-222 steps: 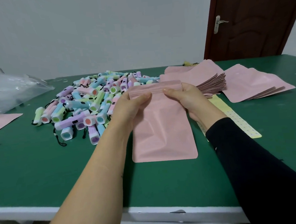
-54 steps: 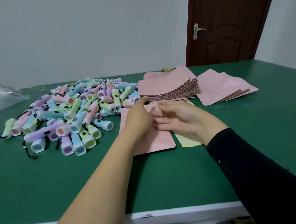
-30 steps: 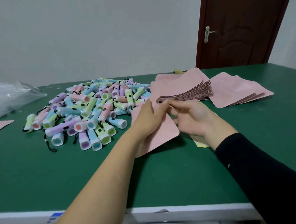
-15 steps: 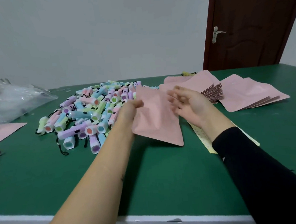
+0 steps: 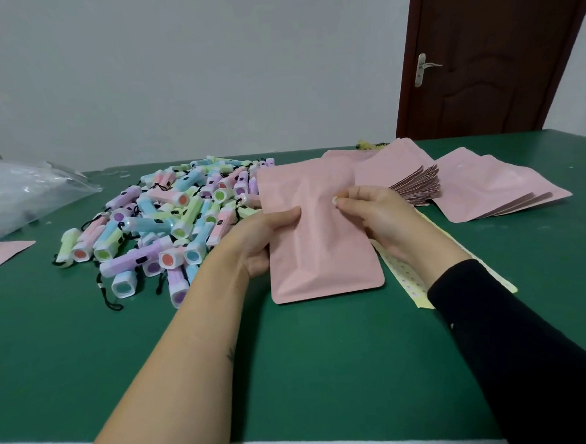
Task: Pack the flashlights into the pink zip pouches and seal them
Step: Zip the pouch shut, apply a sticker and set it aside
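1. Left hand point(image 5: 268, 237): my bare forearm runs from the near edge of the table point(image 5: 327, 357) toward the far right. The hand grips the left edge of the pink pouch point(image 5: 320, 240). The thumb lies flat across the pouch's upper face. The other fingers are curled beneath it and hidden.

2. Right hand point(image 5: 377, 213): the arm wears a black sleeve point(image 5: 515, 345) and comes in from the near right. The fingertips are drawn together and pinch a small pale disc point(image 5: 335, 201) over the pouch's upper face, right of its centre line. I cannot tell whether the disc touches the pouch.

3. Pouch orientation: the long axis runs near to far, leaning slightly left at the far end. The rounded near corners lie at or just above the table; I cannot tell which. The face shows lengthwise creases.

4. Surroundings: a pile of pastel flashlights point(image 5: 181, 218) lies just left of the pouch. A fanned stack of pouches point(image 5: 402, 177) sits far right of my right hand, with a smaller stack point(image 5: 495, 189) beyond it to the right. A yellow dotted strip point(image 5: 405, 280) lies beneath my right wrist.
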